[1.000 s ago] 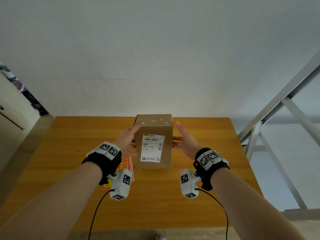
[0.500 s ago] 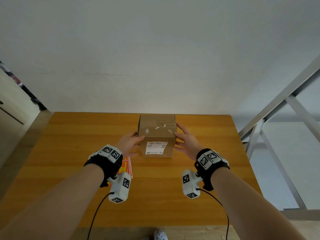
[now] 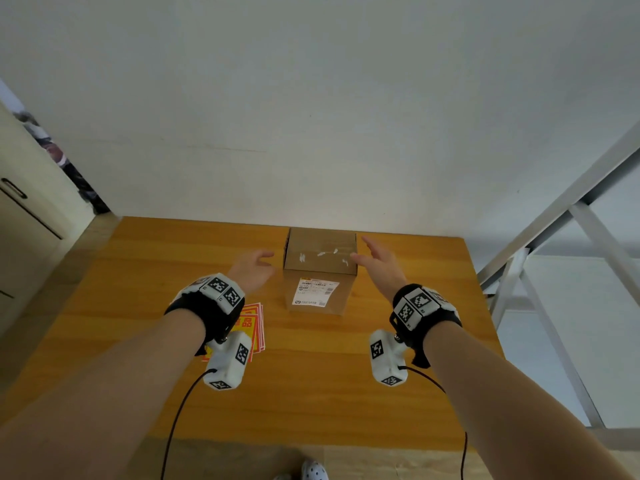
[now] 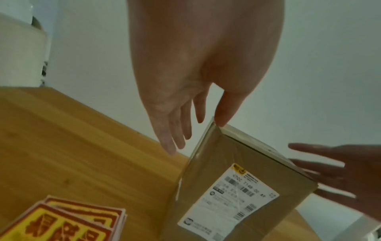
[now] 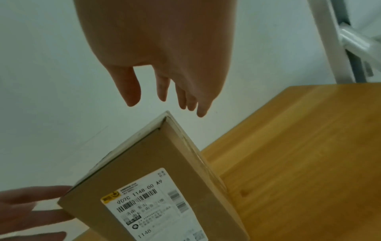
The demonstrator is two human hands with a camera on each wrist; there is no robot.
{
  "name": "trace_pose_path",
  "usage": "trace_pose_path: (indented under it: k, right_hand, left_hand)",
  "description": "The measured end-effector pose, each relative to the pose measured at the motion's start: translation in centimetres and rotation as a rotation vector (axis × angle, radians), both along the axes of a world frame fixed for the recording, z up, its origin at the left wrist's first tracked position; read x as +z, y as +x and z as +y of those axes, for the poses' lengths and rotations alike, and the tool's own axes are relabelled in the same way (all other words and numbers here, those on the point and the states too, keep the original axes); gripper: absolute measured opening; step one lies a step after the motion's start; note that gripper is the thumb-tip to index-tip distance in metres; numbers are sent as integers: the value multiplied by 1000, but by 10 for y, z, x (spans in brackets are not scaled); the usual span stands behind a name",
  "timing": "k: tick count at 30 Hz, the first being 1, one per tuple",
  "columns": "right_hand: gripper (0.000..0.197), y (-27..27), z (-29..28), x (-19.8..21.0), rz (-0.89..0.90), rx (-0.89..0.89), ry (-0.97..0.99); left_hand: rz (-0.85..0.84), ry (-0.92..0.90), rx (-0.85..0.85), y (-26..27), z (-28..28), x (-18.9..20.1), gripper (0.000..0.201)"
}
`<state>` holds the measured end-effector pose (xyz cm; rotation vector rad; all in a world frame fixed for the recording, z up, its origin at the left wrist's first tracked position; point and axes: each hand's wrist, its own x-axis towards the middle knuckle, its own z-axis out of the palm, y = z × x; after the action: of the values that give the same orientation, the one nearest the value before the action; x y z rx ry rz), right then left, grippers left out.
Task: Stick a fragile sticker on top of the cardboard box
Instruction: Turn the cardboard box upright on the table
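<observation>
Two hands frame the cardboard box [image 3: 320, 268], and neither is holding it. Your left hand [image 3: 252, 270] floats just off the box's left side with fingers straight and spread; in the left wrist view its thumb tip seems to meet the box's upper near corner, though I cannot tell whether it truly touches. Your right hand [image 3: 379, 263] hovers beside the box's right upper edge, fingers loose and extended, with a clear gap to the cardboard in the right wrist view. Between your two palms the box stands on the wooden table [image 3: 138, 306], its top face bare brown with a few white scraps of torn tape, and a white shipping label [image 3: 313, 292] on the side facing you. Behind your left wrist, toward your body, lies a small stack of red and yellow fragile stickers [image 3: 254, 323] flat on the table, partly covered by the wrist camera [image 3: 228, 362].
</observation>
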<state>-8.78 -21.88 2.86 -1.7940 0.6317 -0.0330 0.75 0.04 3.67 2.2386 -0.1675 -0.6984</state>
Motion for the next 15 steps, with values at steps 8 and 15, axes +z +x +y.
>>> trace_pose_path:
  k: [8,15]
  right_hand:
    - [50,4,29,30,-37,193,-447]
    - [48,10,95,41,-94,264,-571]
  left_hand:
    - [-288,275,-143,8,55,18,41]
    - [-304,304,-168,12,110,19,37]
